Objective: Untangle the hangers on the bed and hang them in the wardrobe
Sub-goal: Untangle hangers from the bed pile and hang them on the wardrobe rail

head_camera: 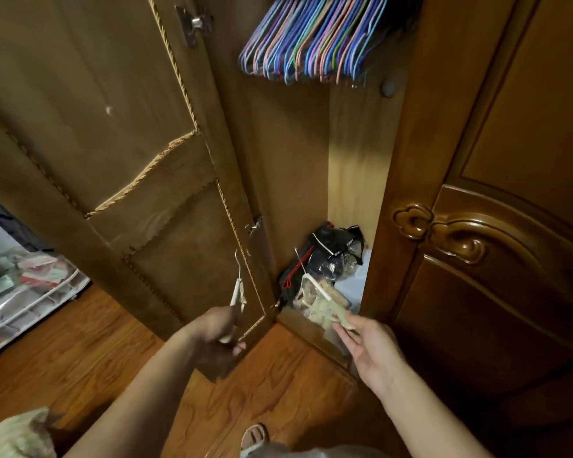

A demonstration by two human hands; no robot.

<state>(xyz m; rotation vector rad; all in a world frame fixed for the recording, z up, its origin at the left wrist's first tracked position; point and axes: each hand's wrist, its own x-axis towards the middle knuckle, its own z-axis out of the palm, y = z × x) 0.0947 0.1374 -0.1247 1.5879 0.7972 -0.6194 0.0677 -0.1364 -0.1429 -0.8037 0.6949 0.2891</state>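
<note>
Now both hands stand at the open wardrobe [354,160], each gripping one pale hanger: left hand [217,330] curled round its hanger [237,292], right hand [366,342] pinching another [321,297]. Hooks point up toward the hung hangers [315,41] well above.

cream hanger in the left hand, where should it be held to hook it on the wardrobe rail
Keep the left hand low on the cream plastic hanger, from below: its metal hook points up, free, toward the colourful hung hangers.

Hung hangers [315,41] fill the wardrobe top; bags [328,259] crowd its floor.
</note>
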